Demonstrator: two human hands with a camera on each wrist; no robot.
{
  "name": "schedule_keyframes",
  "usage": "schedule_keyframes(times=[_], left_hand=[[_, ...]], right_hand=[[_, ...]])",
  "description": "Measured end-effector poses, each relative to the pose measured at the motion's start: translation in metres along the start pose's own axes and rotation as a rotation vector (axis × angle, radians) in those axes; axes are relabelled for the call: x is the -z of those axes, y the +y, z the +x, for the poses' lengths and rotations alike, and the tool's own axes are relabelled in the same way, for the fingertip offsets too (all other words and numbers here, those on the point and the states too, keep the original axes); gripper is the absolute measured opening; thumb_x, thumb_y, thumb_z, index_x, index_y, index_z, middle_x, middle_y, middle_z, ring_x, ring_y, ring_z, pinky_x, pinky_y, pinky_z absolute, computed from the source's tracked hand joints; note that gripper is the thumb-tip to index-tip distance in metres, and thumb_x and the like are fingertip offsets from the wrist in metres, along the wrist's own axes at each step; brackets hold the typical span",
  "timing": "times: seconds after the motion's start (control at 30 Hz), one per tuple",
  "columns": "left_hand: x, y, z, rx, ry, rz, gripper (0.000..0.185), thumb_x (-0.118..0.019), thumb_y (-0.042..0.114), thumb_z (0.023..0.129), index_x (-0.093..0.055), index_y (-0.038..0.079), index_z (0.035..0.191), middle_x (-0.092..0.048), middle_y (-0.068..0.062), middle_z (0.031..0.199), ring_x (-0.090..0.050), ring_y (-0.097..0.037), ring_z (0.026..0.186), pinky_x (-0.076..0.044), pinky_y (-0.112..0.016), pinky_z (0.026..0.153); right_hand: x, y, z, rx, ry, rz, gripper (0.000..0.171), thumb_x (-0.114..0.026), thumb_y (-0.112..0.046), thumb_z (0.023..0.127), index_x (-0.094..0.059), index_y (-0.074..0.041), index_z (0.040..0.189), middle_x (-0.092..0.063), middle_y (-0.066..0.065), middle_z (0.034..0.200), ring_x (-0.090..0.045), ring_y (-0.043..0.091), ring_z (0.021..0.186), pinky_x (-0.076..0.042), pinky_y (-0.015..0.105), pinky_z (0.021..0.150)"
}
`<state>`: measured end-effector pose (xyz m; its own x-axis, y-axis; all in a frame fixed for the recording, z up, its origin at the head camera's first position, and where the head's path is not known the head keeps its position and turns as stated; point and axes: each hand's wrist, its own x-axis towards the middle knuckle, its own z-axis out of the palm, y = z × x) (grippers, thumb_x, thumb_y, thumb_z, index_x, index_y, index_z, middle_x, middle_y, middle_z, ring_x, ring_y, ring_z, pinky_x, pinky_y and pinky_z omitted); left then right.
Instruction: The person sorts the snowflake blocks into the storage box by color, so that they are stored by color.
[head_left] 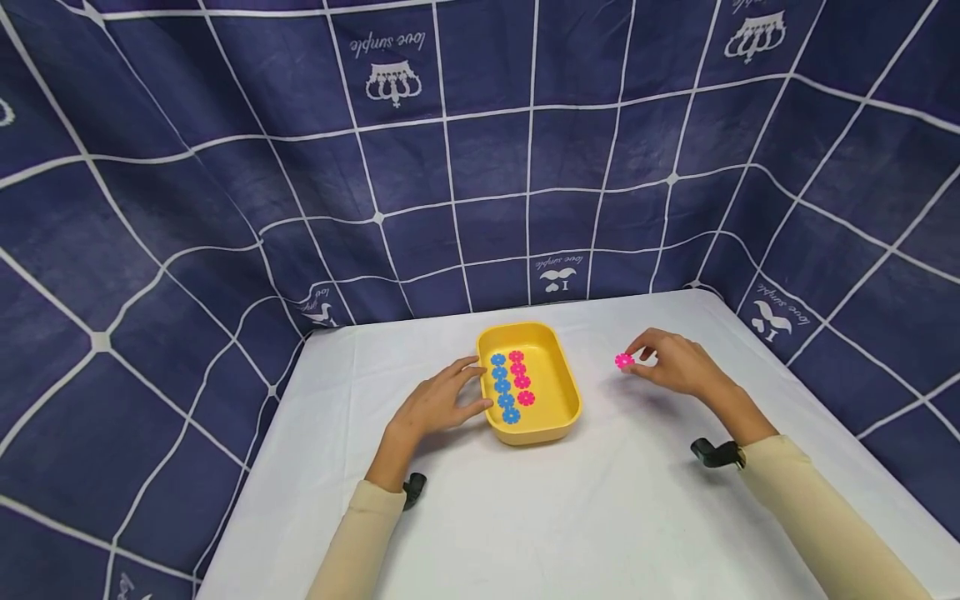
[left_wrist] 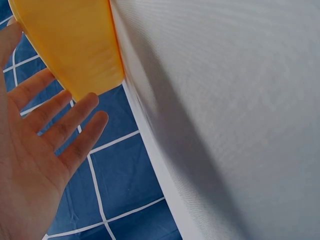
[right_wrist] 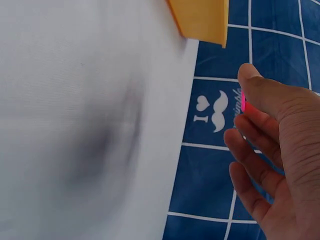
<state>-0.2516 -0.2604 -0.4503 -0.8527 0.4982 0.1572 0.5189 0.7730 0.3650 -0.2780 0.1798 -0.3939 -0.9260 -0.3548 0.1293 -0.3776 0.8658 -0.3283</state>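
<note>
A yellow tray (head_left: 553,392) holds a column of several blue flower-shaped discs (head_left: 503,386) and, beside it, a column of several pink ones (head_left: 522,382). My left hand (head_left: 442,400) rests at the tray's left rim, fingers spread and nearly straight. In the left wrist view its fingertips meet the edge of the tray (left_wrist: 75,45). To the right of the tray, above the table, my right hand (head_left: 678,362) pinches one pink flower disc (head_left: 624,361) between thumb and fingers. The right wrist view shows this disc (right_wrist: 243,101) edge-on, partly hidden by the thumb.
A white cloth (head_left: 525,517) covers the table. Dark blue curtains (head_left: 487,167) with white grid lines hang behind it and on both sides. A black wrist device (head_left: 716,453) sits by the right sleeve, and another (head_left: 414,490) by the left.
</note>
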Motion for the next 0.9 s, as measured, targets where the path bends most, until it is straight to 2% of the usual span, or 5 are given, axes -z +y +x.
schedule_keyframes(times=[0.33, 0.9], left_hand=[[0.0, 0.0, -0.001, -0.006, 0.005, 0.022, 0.071, -0.056, 0.068, 0.093, -0.054, 0.02, 0.146, -0.041, 0.0, 0.158, -0.045, -0.019, 0.141, -0.048, -0.044, 0.105], [0.001, 0.002, 0.0, 0.025, -0.021, -0.003, 0.073, -0.056, 0.069, 0.092, -0.054, 0.021, 0.147, -0.038, 0.002, 0.16, -0.042, -0.018, 0.143, -0.049, -0.047, 0.104]], right_hand=[[0.008, -0.008, -0.001, -0.016, 0.01, 0.001, 0.04, -0.083, -0.041, 0.084, -0.074, -0.013, 0.112, -0.07, 0.005, 0.101, -0.065, 0.028, 0.092, -0.057, 0.041, 0.07], [0.012, -0.021, -0.005, -0.028, 0.018, 0.0, 0.038, -0.084, -0.039, 0.083, -0.074, -0.015, 0.111, -0.071, 0.003, 0.099, -0.064, 0.026, 0.092, -0.057, 0.045, 0.074]])
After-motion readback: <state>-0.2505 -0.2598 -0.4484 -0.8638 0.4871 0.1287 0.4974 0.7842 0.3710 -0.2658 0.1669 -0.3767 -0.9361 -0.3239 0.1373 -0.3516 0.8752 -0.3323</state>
